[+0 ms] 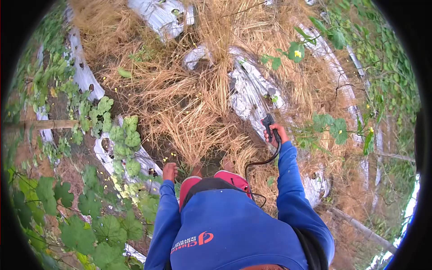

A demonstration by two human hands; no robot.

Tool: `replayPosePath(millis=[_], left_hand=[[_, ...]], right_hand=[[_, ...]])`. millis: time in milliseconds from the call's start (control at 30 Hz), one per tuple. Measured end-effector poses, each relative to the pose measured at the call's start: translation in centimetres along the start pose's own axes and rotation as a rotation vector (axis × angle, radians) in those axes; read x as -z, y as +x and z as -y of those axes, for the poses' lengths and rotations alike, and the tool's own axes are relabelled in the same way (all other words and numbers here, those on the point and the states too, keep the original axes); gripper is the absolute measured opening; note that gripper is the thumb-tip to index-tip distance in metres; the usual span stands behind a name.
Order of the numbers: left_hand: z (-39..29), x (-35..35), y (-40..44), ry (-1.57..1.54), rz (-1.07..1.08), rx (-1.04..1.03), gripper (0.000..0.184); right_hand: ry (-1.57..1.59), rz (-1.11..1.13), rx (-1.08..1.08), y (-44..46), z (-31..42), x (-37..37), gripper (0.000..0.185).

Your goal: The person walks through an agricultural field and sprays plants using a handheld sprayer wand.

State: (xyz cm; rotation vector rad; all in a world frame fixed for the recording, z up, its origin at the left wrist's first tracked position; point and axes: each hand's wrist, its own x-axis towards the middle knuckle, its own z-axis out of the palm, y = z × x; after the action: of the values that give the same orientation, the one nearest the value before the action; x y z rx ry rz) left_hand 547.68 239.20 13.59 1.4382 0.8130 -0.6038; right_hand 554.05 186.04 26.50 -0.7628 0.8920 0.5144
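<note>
My right hand [277,134] is wrapped round a black sprayer handle [268,123], held out in front of me at the right. From the handle a black hose [258,163] curves down and back beside my body. A thin wand seems to extend forward from the handle over the silvery plastic sheet [252,92]; its tip is hard to make out. My left hand [170,171] is low beside my left hip, its fingers curled closed, with nothing visible in them. Green leaves [133,165] grow close to its left.
Dry straw [180,103] covers the ground ahead. Leafy vines [85,225] stand at the left, and more vines with yellow flowers [297,53] at the right. A wooden pole [364,231] lies at the lower right; another pole [45,124] crosses the left side.
</note>
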Motion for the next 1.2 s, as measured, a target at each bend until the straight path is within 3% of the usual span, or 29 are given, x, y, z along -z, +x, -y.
replayPosePath(millis=[400,800,933,1033,1200], left_hand=[[-0.6,0.6,1.8,-0.042,0.01,0.044,0.02],[-3.7,6.4,6.9,-0.085,0.03,0.056,0.022],[-5.1,9.2,9.7,-0.042,0.041,0.038,0.019],[-6.9,11.3,11.4,-0.089,0.032,0.025,0.019],[-7.9,14.3,14.1,-0.189,-0.014,0.005,0.02]], right_hand=[[-0.047,-0.036,0.029,0.6,0.5,-2.4,0.029],[-0.067,-0.101,-0.016,2.9,0.2,-9.4,0.033],[-0.116,-0.216,-0.003,3.3,-0.3,-12.4,0.032],[-0.334,-0.299,-0.031,1.6,-0.4,-15.2,0.025],[-0.623,-0.244,-0.105,-4.9,1.7,-21.3,0.026]])
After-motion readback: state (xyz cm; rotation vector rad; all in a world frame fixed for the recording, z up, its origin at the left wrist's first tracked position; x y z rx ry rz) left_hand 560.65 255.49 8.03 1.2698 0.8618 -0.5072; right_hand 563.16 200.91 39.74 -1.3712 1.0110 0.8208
